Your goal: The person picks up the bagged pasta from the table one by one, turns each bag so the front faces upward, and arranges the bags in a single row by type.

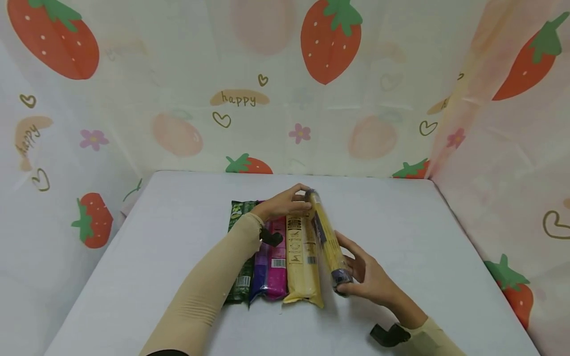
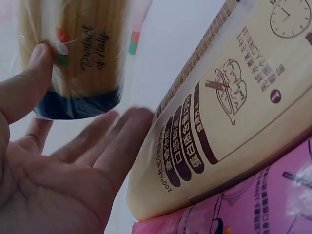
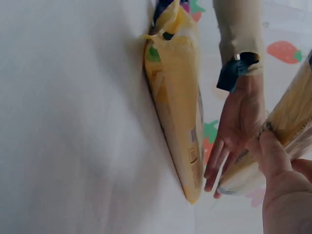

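Observation:
A clear pack of spaghetti (image 1: 328, 232) with dark ends is tilted above the white table, to the right of the other packs. My right hand (image 1: 371, 277) grips its near end between thumb and fingers. At the far end is my left hand (image 1: 282, 202); in the left wrist view its thumb (image 2: 41, 61) touches the wrapper while the other fingers extend past the pack's end. Under and beside the left hand lie a cream noodle pack (image 1: 303, 262), a pink and purple pack (image 1: 277, 277) and a green pack (image 1: 242, 277), side by side.
The white table (image 1: 178, 212) reaches back to a curtain (image 1: 276, 128) printed with strawberries and hearts, which also hangs at both sides. Dark wrist camera mounts (image 1: 389, 335) sit on both sleeves. The cream pack lies close beside the raised spaghetti.

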The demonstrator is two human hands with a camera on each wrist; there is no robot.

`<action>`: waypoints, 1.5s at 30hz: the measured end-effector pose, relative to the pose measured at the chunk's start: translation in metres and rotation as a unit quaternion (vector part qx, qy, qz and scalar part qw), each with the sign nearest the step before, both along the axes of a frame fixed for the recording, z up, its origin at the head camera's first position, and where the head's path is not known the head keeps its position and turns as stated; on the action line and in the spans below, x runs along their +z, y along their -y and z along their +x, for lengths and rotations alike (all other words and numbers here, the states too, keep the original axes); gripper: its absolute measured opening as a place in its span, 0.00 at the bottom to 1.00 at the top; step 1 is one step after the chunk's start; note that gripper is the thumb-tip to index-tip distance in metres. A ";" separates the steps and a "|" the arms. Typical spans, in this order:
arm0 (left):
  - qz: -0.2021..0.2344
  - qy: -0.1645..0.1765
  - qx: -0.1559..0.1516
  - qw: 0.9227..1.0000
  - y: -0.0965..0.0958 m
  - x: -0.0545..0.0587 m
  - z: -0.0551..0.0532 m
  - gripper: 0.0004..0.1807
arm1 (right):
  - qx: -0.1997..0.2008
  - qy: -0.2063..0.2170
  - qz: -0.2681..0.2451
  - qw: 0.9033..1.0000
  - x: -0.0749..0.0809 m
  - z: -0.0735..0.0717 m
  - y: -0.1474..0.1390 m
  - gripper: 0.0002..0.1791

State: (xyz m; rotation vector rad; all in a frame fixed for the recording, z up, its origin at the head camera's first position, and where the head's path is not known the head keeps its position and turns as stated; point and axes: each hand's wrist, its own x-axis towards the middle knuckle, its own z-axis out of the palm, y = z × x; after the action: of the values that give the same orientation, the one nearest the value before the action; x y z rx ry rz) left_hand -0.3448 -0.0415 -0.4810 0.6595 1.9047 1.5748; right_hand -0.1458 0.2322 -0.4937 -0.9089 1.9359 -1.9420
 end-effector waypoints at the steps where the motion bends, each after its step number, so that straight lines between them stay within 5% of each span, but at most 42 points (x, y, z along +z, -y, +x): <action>1: 0.013 0.015 -0.003 1.000 0.000 0.000 0.000 0.30 | 0.003 0.002 -0.009 1.000 0.000 -0.001 0.000 0.60; 6: 0.043 0.045 -0.002 0.998 -0.001 -0.002 0.000 0.29 | 0.004 0.004 -0.023 1.000 0.001 -0.003 -0.001 0.58; 17: 0.029 0.038 0.043 0.998 -0.004 -0.006 0.004 0.33 | -0.059 -0.056 0.065 0.995 0.006 -0.006 -0.009 0.53; 27: -0.008 0.000 0.123 0.992 -0.005 -0.007 0.005 0.38 | -0.059 0.019 0.068 0.996 0.006 -0.002 -0.013 0.61; 32: 0.006 -0.001 0.101 0.995 -0.002 -0.003 0.007 0.34 | -0.036 0.056 0.035 0.997 0.003 0.000 -0.014 0.63; 39: 0.033 0.070 0.059 0.995 0.002 0.007 0.006 0.37 | -0.010 0.074 0.014 0.997 -0.003 0.001 -0.017 0.62; 45: 0.018 0.048 0.071 0.996 -0.004 0.005 0.006 0.40 | -0.058 0.039 0.095 0.993 -0.003 0.000 -0.018 0.61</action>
State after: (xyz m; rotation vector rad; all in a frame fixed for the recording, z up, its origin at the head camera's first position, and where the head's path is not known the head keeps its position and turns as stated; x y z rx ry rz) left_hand -0.3391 -0.0377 -0.4760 0.4618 1.8913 1.7010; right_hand -0.1460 0.2502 -0.4963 -0.6736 2.1260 -1.7865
